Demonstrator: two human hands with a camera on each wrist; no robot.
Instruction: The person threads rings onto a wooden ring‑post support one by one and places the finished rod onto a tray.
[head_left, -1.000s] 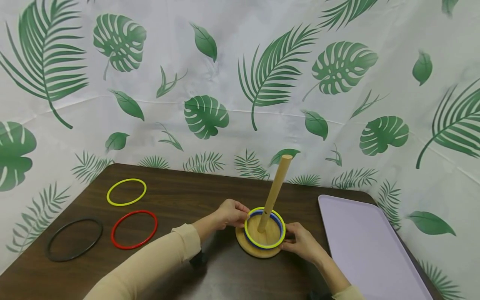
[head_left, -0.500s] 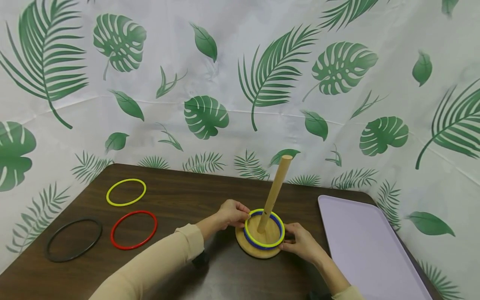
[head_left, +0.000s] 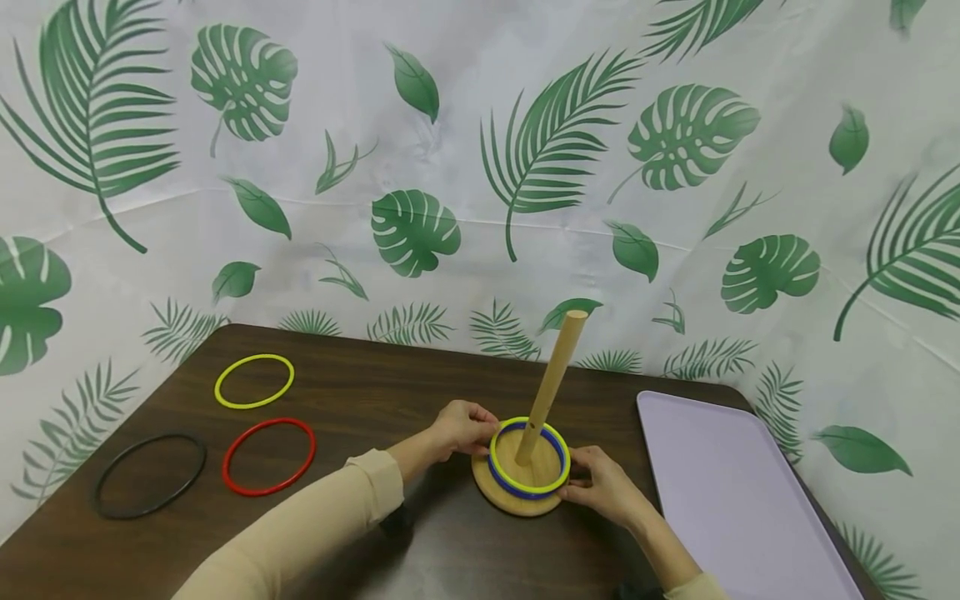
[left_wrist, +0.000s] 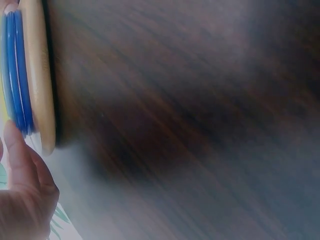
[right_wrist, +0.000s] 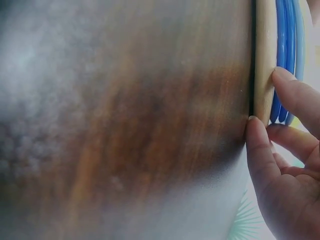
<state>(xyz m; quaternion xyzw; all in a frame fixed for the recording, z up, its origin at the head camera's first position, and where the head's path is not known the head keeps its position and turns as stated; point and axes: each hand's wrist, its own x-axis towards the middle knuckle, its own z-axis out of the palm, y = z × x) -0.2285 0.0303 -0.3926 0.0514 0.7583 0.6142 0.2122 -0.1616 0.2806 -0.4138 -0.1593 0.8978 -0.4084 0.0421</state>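
A round wooden base [head_left: 517,506] with an upright wooden peg [head_left: 555,375] stands on the table. Around the peg lies a stack of rings, a yellow ring [head_left: 531,491] over several blue rings [left_wrist: 21,75]. At the stack's left side my left hand [head_left: 461,429] pinches the yellow ring's edge with its fingertips. My right hand [head_left: 606,490] holds the right side, its fingers curled at the yellow and blue rings. In the right wrist view, one fingertip touches the blue rings beside the base and another meets the base's edge.
On the table's left lie another yellow ring [head_left: 255,406], a red ring [head_left: 270,492] and a black ring [head_left: 142,513], all flat. A lilac tray [head_left: 742,483] lies along the right side. A leaf-patterned cloth [head_left: 450,317] hangs behind the dark wooden table [head_left: 360,375].
The yellow ring has shifted slightly on the stack, showing more of the blue below its lower left edge. Both hands have stayed nearly in place; the head view has moved a little.
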